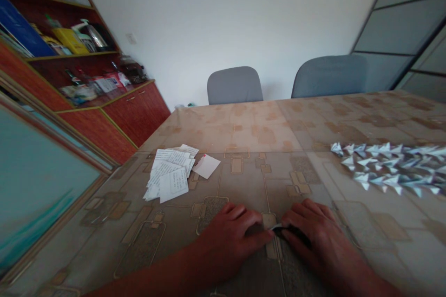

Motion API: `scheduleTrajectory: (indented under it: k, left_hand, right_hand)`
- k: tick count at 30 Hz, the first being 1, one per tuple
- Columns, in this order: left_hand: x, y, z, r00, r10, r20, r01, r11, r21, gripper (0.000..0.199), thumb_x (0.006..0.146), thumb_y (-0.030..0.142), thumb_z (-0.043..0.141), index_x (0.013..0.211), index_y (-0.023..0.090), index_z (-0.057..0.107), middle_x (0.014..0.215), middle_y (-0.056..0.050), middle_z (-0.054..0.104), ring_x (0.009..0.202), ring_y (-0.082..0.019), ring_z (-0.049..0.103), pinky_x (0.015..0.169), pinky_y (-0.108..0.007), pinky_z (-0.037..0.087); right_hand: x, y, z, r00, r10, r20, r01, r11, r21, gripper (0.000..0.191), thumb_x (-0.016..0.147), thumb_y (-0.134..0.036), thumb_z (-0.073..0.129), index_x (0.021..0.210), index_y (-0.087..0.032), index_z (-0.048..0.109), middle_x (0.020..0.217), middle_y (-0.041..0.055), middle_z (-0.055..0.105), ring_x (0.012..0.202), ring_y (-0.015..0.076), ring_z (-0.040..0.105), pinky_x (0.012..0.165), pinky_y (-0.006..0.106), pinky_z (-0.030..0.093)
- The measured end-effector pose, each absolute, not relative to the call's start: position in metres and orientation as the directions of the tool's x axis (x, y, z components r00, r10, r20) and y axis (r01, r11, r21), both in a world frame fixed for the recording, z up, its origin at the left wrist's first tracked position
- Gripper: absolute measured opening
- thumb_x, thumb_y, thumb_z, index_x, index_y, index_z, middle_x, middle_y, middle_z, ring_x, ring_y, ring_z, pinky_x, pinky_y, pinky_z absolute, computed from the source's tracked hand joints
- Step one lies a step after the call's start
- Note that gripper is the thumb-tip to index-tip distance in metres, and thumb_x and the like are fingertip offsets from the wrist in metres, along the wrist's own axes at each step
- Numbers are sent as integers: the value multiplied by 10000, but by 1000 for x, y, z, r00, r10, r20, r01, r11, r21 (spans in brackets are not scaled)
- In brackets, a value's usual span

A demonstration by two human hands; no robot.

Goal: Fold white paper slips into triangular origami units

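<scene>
My left hand (237, 236) and my right hand (315, 234) rest close together at the table's near side, fingers curled. Between their thumbs and fingertips they pinch a small folded piece of paper (277, 227), mostly hidden, with a white edge and a dark part showing. Beyond my left hand lies a loose pile of printed paper slips (170, 171). Beside that pile is a single, mostly blank paper slip (206, 166). To the right, several folded paper figures with pointed tips (386, 164) stand in rows.
A patterned cloth covers the table (244, 125). Two grey chairs (235, 86) (329, 76) stand at its far edge, before a white wall. On the left is a reddish wooden cabinet (135, 111) with books, bottles and a kettle on its shelves.
</scene>
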State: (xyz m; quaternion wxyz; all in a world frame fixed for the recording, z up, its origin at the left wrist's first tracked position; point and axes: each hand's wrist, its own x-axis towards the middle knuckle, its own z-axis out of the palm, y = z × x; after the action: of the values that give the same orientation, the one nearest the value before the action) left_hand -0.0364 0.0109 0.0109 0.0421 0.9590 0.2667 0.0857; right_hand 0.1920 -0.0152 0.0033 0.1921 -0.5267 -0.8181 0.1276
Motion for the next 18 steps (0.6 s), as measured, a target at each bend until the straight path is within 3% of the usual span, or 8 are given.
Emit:
scheduleTrajectory:
  k: [6, 10, 12, 14, 16, 18]
  left_hand:
    - [-38, 7, 2, 765, 600, 233, 566, -800, 200, 218, 957, 227, 486, 1135, 273, 603, 1098, -45, 618, 898, -205, 529, 757, -347, 367]
    - [-40, 10, 7, 702, 671, 240, 549, -724, 418, 255, 919, 171, 494, 1139, 218, 612, 1027, -68, 655, 895, -217, 565, 781, -360, 424]
    - [-35, 11, 9, 612, 764, 204, 505, -576, 643, 300, 899, 194, 525, 1190, 229, 588, 1018, -62, 658, 892, -204, 589, 786, -347, 452]
    - [-24, 13, 9, 484, 870, 94, 380, -306, 873, 371, 878, 218, 558, 1248, 247, 540, 978, -40, 662, 811, -166, 613, 729, -301, 481]
    - [-9, 14, 8, 472, 882, 21, 143, -100, 985, 476, 842, 260, 608, 1299, 224, 478, 956, -44, 647, 808, -160, 631, 724, -292, 504]
    - [4, 15, 7, 469, 883, 11, -18, -3, 1000, 465, 835, 293, 623, 1269, 191, 492, 924, -49, 630, 764, -149, 645, 715, -288, 513]
  right_hand:
    - [198, -10, 1, -327, 928, 177, 814, 372, -447, 126, 750, -130, 707, 732, -220, 621, 706, -4, 643, 735, 207, 584, 702, 330, 391]
    - [201, -6, 4, -309, 930, 202, 760, 368, -536, 105, 787, -163, 647, 701, -215, 620, 653, -8, 636, 651, 178, 593, 625, 291, 408]
    - [202, -3, 7, -286, 927, 242, 720, 374, -585, 121, 817, -189, 607, 701, -217, 623, 646, -4, 642, 625, 170, 596, 604, 284, 421]
    - [201, -1, 11, -265, 913, 309, 692, 404, -599, 128, 843, -220, 585, 723, -225, 631, 664, 2, 655, 643, 177, 607, 629, 297, 439]
    - [201, -2, 15, -255, 886, 387, 689, 448, -570, 128, 860, -239, 583, 743, -232, 634, 680, 3, 660, 665, 185, 614, 662, 315, 444]
    - [200, -5, 20, -272, 855, 442, 693, 493, -526, 124, 869, -246, 591, 754, -235, 635, 680, -1, 655, 661, 187, 613, 668, 321, 438]
